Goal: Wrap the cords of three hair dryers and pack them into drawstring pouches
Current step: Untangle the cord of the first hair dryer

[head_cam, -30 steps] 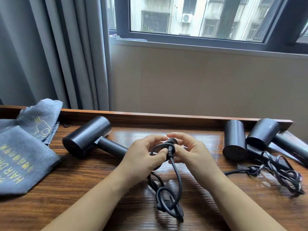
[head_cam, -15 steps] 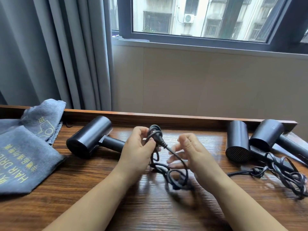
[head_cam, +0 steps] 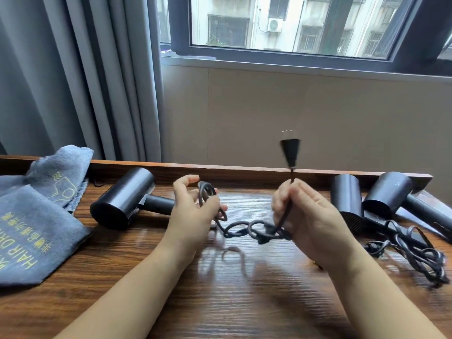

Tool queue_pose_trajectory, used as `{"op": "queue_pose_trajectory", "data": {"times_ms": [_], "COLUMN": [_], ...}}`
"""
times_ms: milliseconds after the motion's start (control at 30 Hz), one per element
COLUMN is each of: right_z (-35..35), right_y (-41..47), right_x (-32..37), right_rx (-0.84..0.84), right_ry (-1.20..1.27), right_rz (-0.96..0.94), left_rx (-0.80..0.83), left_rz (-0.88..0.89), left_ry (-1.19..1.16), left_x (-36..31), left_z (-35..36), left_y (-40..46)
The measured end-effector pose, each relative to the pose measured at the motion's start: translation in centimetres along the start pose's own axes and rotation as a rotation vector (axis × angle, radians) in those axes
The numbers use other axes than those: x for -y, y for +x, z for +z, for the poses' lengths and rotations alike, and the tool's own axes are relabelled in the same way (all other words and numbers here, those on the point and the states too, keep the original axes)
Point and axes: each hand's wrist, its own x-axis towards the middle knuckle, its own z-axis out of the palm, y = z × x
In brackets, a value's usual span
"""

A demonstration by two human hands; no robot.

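Observation:
A black hair dryer lies on the wooden table left of centre. Its black cord runs in loose loops between my hands. My left hand grips a coil of the cord near the dryer's handle. My right hand grips the cord near its end, with the plug sticking up above my fist. Two more black hair dryers lie at the right with a tangled cord. Grey drawstring pouches lie at the left.
A raised wooden lip runs along the table's far edge against a beige wall. Grey curtains hang at the back left, and a window is above.
My right hand has taken hold of the cord near the plug and moved right and up, stretching the loops between my hands. My left hand still holds the coil.

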Motion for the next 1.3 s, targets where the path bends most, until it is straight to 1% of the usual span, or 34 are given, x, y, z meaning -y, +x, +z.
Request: {"op": "queue_pose_trajectory", "data": {"times_ms": [67, 133, 200, 300, 333, 367, 400, 467, 533, 600, 667, 733, 767, 833, 867, 967, 1033, 1100, 1200, 1300], "right_z": [-0.2, -0.5, -0.5, -0.2, 0.0, 0.3, 0.6, 1.5, 2.1, 2.1, 1.7, 1.2, 1.2, 1.6, 1.8, 1.9, 2.0, 1.7, 1.0, 0.4], "right_y": [0.4, 0.7, 0.8, 0.8, 0.7, 0.6, 0.5, 0.2, 0.2, 0.4, 0.7, 0.9, 0.8, 0.5, 0.3, -0.1, -0.1, -0.1, 0.1, 0.3], "right_x": [0.1, 0.5, 0.9, 1.0, 1.0, 0.9, 0.8, 0.6, 0.5, 0.4, 0.2, -0.4, -0.7, -1.2, -1.3, -1.6, -1.8, -2.0, -2.0, -2.1], "right_rx": [-0.142, -0.258, -0.317, -0.318, -0.306, -0.289, -0.264, -0.218, -0.203, -0.236, -0.295, -0.336, -0.334, -0.305, -0.287, -0.232, -0.215, -0.209, -0.174, -0.135], "right_ry": [0.215, 0.374, 0.476, 0.527, 0.527, 0.526, 0.531, 0.544, 0.532, 0.499, 0.365, 0.105, -0.006, -0.112, -0.177, -0.536, -0.652, -0.713, -0.807, -0.819], "right_rz": [-0.049, -0.064, -0.067, -0.067, -0.06, -0.047, -0.025, 0.019, 0.036, 0.041, 0.096, 0.187, 0.212, 0.213, 0.166, -0.048, -0.132, -0.176, -0.111, 0.002], "left_rx": [0.099, 0.189, 0.179, 0.096, 0.117, 0.173, 0.244, 0.34, 0.351, 0.324, 0.294, 0.262, 0.241, 0.214, 0.208, 0.233, 0.267, 0.299, 0.36, 0.385], "left_rz": [0.087, 0.201, 0.433, 0.884, 0.983, 1.028, 1.021, 0.878, 0.694, 0.509, 0.293, 0.164, 0.141, 0.129, 0.129, 0.123, 0.139, 0.186, 0.215, 0.193], "left_ry": [0.221, 0.354, 0.506, 0.677, 0.689, 0.682, 0.67, 0.62, 0.514, 0.37, 0.171, 0.065, 0.062, 0.071, 0.067, 0.077, 0.081, 0.148, 0.222, 0.201], "left_x": [0.6, 0.8, 0.7, 0.2, 0.0, -0.1, 0.0, 0.3, 0.5, 0.4, 0.0, -0.3, -0.3, -0.3, -0.3, -0.1, -0.1, 0.1, 0.0, -0.2], "left_z": [0.1, 0.4, 0.6, 0.7, 0.9, 1.1, 1.4, 1.8, 1.8, 1.8, 1.8, 1.8, 1.8, 1.8, 1.8, 1.8, 1.7, 1.5, 1.2, 1.0], "left_y": [-0.3, -0.8, -1.2, -1.3, -1.4, -1.6, -1.8, -2.3, -2.5, -2.3, -2.2, -2.2, -2.1, -1.9, -1.9, -2.0, -2.0, -1.9, -2.1, -2.0]}}
